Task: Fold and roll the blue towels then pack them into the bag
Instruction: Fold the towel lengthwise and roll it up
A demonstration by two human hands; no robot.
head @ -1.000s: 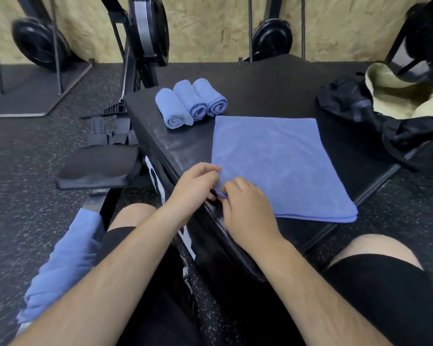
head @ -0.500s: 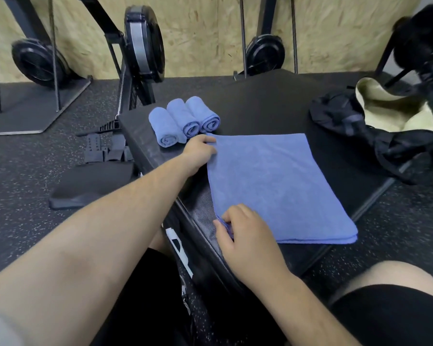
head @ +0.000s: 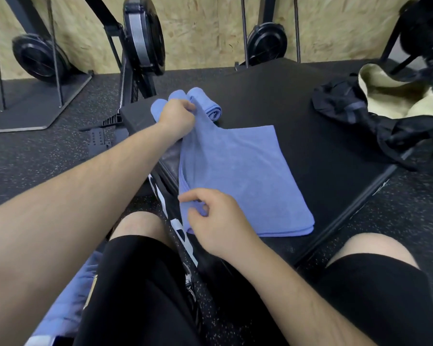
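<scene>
A folded blue towel (head: 248,181) lies on the black padded worktop (head: 298,101), held at two corners. The left hand (head: 178,116) is closed in a fist round the towel's far left corner and holds it raised off the worktop, so the cloth hangs in a slope below the fist. The right hand (head: 218,218) pinches the near left corner between thumb and curled fingers, at the worktop's front edge. The towel's long axis runs away from the person, from the right hand toward the left hand, leaning a little to the right at its near end. The left edge stretches between the two hands, and the rest lies flat to their right, with doubled layers showing along the near edge.

The rolled towels (head: 210,106), three side by side, sit just beyond the left hand and are partly hidden by it. Their long axes run from far left to near right, and the one clear of the knuckles shows its spiral end toward the flat towel.

The bag (head: 360,113), black with a pale lining and its mouth open, slumps well to the right of both hands. A heap of blue cloth (head: 68,303) lies under the left forearm, beside the thigh.
</scene>
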